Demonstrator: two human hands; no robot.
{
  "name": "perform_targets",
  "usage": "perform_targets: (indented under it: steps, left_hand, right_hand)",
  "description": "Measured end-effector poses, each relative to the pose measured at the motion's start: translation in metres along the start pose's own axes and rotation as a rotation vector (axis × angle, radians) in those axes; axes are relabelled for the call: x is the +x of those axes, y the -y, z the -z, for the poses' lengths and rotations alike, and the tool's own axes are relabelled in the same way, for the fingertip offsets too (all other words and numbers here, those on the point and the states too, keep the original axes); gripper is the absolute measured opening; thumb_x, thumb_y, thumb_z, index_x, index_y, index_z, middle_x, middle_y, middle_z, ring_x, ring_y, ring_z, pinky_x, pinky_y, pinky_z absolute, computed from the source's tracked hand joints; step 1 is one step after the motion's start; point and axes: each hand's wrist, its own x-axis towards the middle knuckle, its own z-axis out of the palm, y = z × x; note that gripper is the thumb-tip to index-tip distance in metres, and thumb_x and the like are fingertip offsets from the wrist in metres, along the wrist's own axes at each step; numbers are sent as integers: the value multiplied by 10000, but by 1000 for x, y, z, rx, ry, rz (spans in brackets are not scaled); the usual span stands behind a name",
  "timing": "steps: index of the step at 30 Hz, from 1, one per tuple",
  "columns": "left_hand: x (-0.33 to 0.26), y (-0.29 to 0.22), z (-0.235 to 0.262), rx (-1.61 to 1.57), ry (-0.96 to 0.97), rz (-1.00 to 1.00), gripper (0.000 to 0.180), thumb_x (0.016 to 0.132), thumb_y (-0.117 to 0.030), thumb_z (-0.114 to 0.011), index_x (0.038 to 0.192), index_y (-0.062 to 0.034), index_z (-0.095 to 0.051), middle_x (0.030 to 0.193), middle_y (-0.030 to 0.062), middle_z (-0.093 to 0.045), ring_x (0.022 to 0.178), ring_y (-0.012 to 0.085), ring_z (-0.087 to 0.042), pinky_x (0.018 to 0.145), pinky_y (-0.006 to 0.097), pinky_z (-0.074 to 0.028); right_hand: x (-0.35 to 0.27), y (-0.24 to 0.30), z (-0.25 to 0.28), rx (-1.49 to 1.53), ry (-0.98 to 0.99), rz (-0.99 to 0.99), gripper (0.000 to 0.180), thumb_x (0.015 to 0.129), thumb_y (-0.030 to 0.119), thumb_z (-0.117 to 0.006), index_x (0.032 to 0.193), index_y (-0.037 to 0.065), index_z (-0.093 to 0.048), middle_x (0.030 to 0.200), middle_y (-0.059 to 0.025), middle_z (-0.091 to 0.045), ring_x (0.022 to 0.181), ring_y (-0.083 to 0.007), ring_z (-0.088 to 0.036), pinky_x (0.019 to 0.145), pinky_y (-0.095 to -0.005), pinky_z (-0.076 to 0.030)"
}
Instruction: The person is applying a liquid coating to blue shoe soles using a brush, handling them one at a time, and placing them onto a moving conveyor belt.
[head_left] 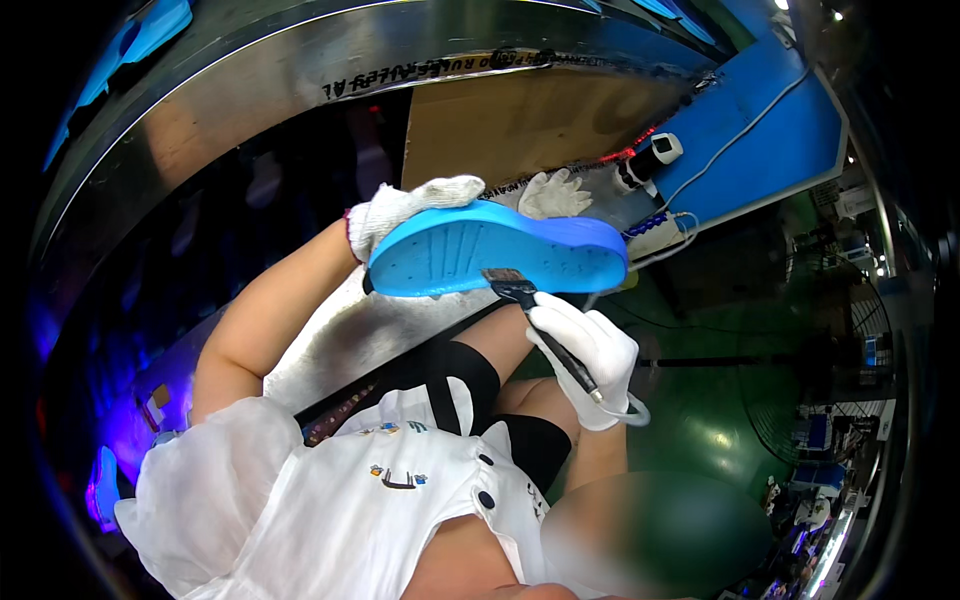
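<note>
A bright blue shoe sole [450, 255] is held up in front of me, its ribbed and dotted face turned toward me. My left hand [405, 212], in a white knit glove, grips the sole at its far left edge. In a white glove too, my right hand [590, 350] is closed round the black handle of a flat brush [515, 288]. The brush's bristles touch the sole's face near its lower edge, about midway along. A pale tube runs from the handle's end past my right wrist.
Beyond the sole lie a spare white glove [555, 195] and a black-and-white cylindrical device [650, 160]. A blue panel [750, 130] with a grey cable stands at far right. A metal rail [250, 100] curves across the back, before a brown board [530, 125]. Purple light falls at left.
</note>
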Motion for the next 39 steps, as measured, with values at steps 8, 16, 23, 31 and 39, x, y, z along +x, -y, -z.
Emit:
perform_targets:
  steps: [8,16,23,31,39]
  left_hand:
    - [-21,6,8,10,24,-227,739,933,-623,-465,1360,-21,-489,1099,298,-632,871,450,-679,653,488,-599]
    - [-100,-80,-48,-378,205,-937,947,922,-726,-322,1428,74,-304,1282,326,-492,1030,382,-621,766,430,-593]
    - [-98,-77,10,-45,-66,-866,623,1010,-443,-327,1396,41,-395,1355,234,-521,1127,355,-586,883,422,-524]
    - [-69,55,41,885,-824,-850,466,913,-316,-474,1245,11,-479,1269,210,-563,1118,356,-593,899,428,-513]
    - [-54,126,43,1439,-890,-1072,330,817,-189,-622,1095,-19,-563,1183,185,-605,1108,357,-600,914,433,-503]
  right_hand:
    - [-9,-12,-2,94,-76,27,294,648,20,-835,916,66,-725,936,-127,-732,621,-235,-624,575,-305,-498]
    - [-9,18,-5,764,-180,-261,264,737,1,-782,986,-14,-699,948,-169,-716,733,-212,-646,654,-297,-494]
    - [-33,-5,-20,520,-269,-231,242,702,32,-800,930,-3,-724,818,-101,-697,659,-194,-601,615,-298,-481]
    - [-18,9,-39,633,-273,-199,241,734,50,-760,967,48,-699,811,-60,-673,595,-196,-556,599,-310,-448]
    - [-49,-9,-57,889,-340,-603,186,859,30,-696,1039,-7,-667,840,-38,-685,629,-67,-596,558,-223,-469]
